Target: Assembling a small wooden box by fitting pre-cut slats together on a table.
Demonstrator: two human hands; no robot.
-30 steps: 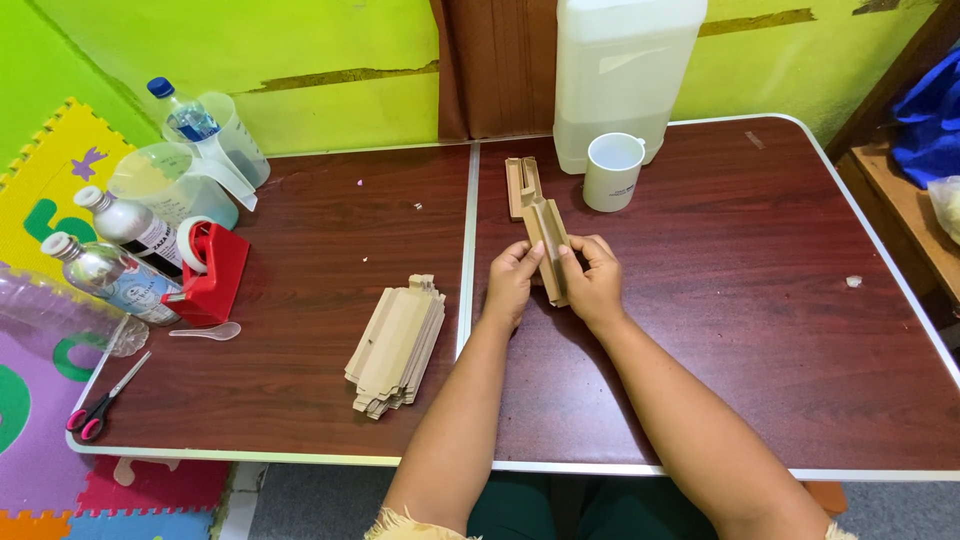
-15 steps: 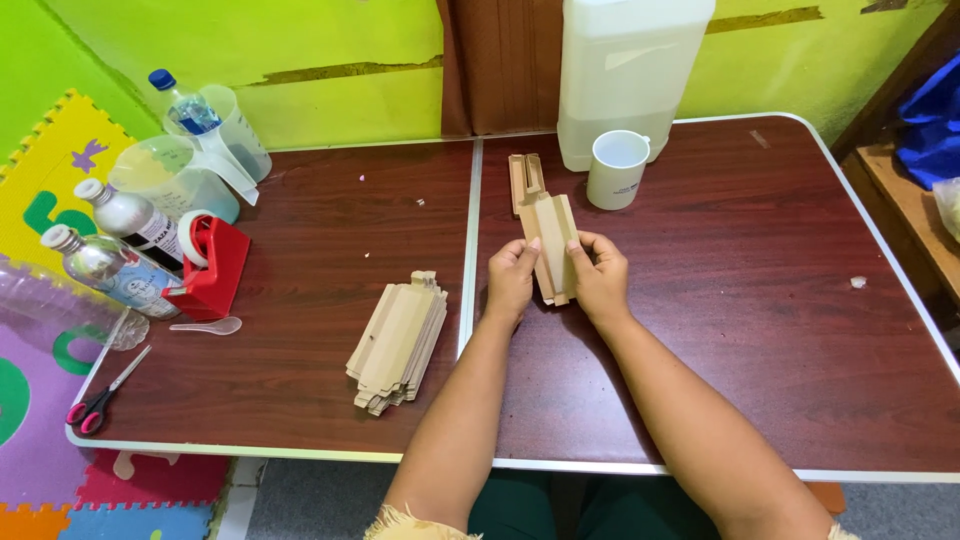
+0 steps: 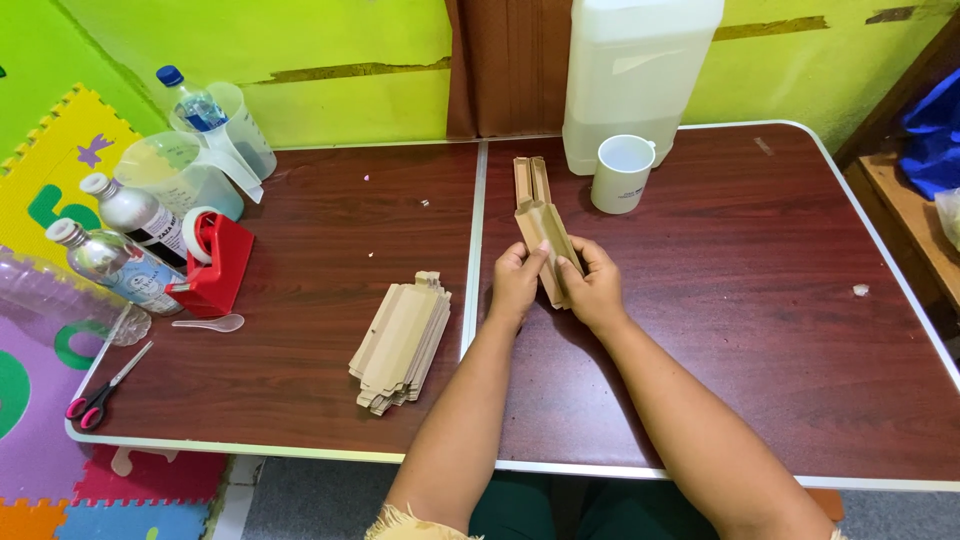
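Cardboard piece (image 3: 548,250), a narrow tan strip half folded, sits pinched between both hands just above the bench (image 3: 760,330). One folded piece (image 3: 531,180) already lies just beyond the grip, while a stack of flat blanks (image 3: 400,342) waits off to its left, so most seem unfolded yet. Left hand (image 3: 517,283) and right hand (image 3: 593,287) close fingers and thumbs around the strip's sides, forearms angled inward, wrists low.
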